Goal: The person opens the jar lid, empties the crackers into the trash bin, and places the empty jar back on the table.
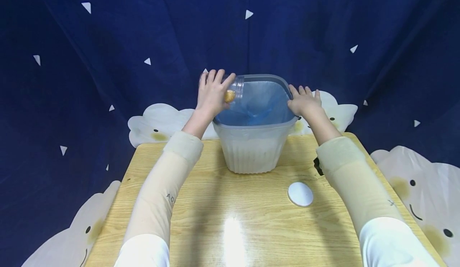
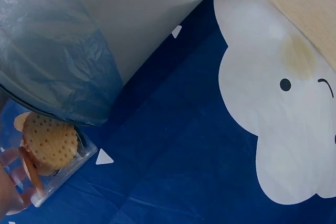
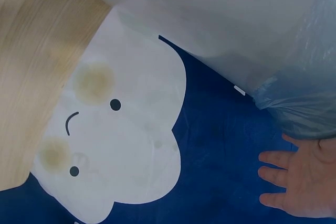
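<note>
A clear plastic jar (image 1: pixel 236 89) lies tipped on its side at the left rim of a translucent bin (image 1: pixel 253 149), its mouth turned over the blue liner bag (image 1: pixel 256 105) inside. The left hand (image 1: pixel 213 91) grips the jar, fingers (image 1: pixel 215 76) wrapped around its wall. 1 round, dimpled biscuit (image 2: pixel 50 141) sits inside the jar, seen through the plastic in the left wrist view, with part of another piece showing behind it.

The right hand (image 1: pixel 304 101) rests on the bin's right rim, fingers straight and slightly spread, holding nothing; the right wrist view shows the palm (image 3: pixel 304 179) open just beside the bunched edge of the liner.

The bin stands at the far edge of a light wooden tabletop (image 1: pixel 215 203), between both sleeved forearms. A white round lid (image 1: pixel 300 194) lies flat on the tabletop, near the right forearm and well apart from the bin. A bright glare from overhead light falls on the near centre of the wood.

Behind and around the tabletop hangs a dark blue cloth (image 1: pixel 108 59) printed with small white triangles, smiling white clouds (image 1: pixel 154 125) and the word "sweet" near the top.
</note>
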{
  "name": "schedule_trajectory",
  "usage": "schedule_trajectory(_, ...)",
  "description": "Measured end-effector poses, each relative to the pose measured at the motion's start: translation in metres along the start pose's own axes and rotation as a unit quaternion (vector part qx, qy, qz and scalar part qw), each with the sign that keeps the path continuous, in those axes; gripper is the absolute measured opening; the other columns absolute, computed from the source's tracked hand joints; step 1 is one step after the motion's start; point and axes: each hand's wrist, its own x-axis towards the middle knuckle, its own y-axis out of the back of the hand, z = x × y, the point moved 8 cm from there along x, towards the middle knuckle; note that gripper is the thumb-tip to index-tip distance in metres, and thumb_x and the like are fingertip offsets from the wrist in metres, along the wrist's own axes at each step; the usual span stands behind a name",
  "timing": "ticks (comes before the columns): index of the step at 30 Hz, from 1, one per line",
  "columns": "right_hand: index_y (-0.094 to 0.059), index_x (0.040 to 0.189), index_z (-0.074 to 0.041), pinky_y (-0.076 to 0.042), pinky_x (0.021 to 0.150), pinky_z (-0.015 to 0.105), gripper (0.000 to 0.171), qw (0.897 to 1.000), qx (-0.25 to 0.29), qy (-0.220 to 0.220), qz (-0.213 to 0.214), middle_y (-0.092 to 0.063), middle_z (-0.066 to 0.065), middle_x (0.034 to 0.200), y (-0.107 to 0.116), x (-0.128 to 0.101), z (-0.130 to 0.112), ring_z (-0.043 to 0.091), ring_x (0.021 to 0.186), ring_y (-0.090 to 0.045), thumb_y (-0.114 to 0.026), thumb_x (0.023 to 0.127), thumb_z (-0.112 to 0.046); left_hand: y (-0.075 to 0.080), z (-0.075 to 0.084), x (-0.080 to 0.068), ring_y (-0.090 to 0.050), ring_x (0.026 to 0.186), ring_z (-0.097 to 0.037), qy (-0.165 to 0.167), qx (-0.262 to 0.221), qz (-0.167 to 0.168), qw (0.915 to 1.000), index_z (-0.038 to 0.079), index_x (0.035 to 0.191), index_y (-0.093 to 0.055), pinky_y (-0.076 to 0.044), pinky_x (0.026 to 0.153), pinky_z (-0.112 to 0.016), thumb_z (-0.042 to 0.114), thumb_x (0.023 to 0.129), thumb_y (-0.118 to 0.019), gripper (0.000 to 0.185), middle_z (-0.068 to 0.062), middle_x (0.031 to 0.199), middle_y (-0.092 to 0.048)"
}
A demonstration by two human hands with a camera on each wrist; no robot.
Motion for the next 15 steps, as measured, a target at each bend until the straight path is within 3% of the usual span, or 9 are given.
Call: schedule_trajectory(15, 0.000, 0.147, -0.007, 0.010, 0.105, 0.059, 0.061, 1.000, 0.002, 0.001, 0.002, -0.001, 0.027, 0.148, -0.0006, 0.0005, 0.0008, 0.042, 0.135, 0.005, -0.028, 0.096, -0.026, -0.0042, 0.0104, 0.0000, -0.030, 0.126, -0.030, -0.032, 0.059, -0.019, 0.9975, 0.024, 0.139, -0.035, -0.019, 0.107, -0.048, 0.040, 0.067, -0.078, 0.086, -0.009, 0.137, -0.036)
